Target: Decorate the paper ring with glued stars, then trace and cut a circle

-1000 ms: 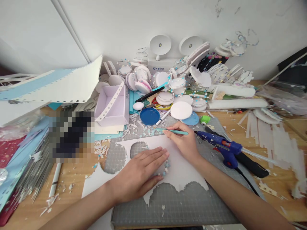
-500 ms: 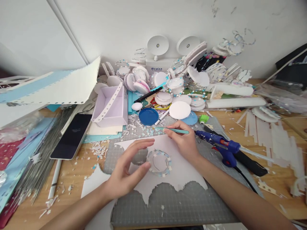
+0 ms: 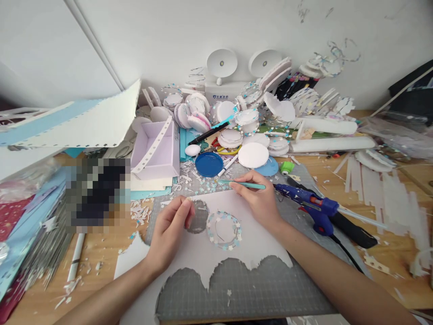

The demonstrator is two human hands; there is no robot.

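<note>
My right hand [image 3: 259, 198] grips teal tweezers [image 3: 252, 184], their tips pointing left among small blue and white paper stars [image 3: 211, 185]. My left hand [image 3: 172, 225] is closed, thumb against the curled fingers, beside the round hole in a white sheet [image 3: 260, 230]; whether it pinches anything is hidden. On that sheet, between my hands, lies a wire ring [image 3: 238, 225] dotted with pale blue and white stars. The sheet has scalloped, torn-looking edges and rests on a grey cutting mat [image 3: 250, 293].
A blue glue gun [image 3: 313, 203] lies right of my right hand. Behind are a blue lid [image 3: 209, 164], a white foam disc [image 3: 253, 155], a lilac box [image 3: 155, 169] and heaps of decorated discs. Thin wires [image 3: 50, 253] and a pixelated patch are at left.
My left hand has drawn back left from the ring, and its spread fingers have closed. My right hand stays almost still with the tweezers.
</note>
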